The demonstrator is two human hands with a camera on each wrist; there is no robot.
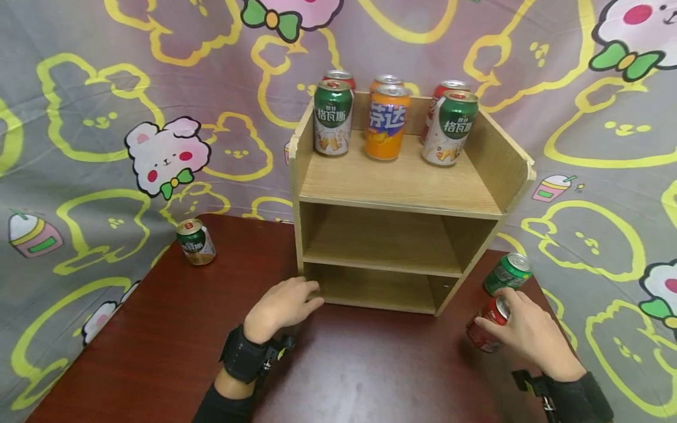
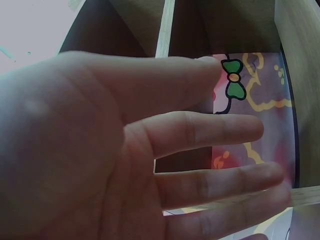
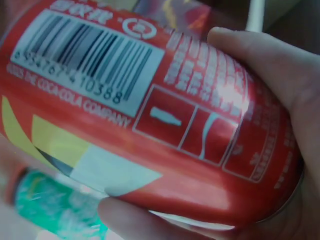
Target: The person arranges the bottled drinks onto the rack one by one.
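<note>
- right now, my right hand [image 1: 534,335] grips the red can [image 1: 483,329], thumb on one side and fingers on the other, closed only as far as the can's width lets them.
- the red can is on the right side, over or on the table [image 1: 370,364], nearer to me than the green can [image 1: 508,274]; it tilts in my grip, and i cannot tell whether its base touches the tabletop.
- my left hand [image 1: 282,305] has hold of nothing: its fingers reach out, spread and loosely extended, by the lower left front of the wooden shelf [image 1: 402,182]; i cannot tell if they touch it.
- on the shelf's top deck, two green-and-white cans [image 1: 333,120] flank the front orange can [image 1: 388,126], with more cans behind; a short can [image 1: 195,242] stands far off on the table's left.
- i judge the step in hand to be getting a secure hold on the red can.
- from here, i think a move calls for a firm but gentle pinch, the can brought upright, and my fingers kept off the green can just beside it.
</note>
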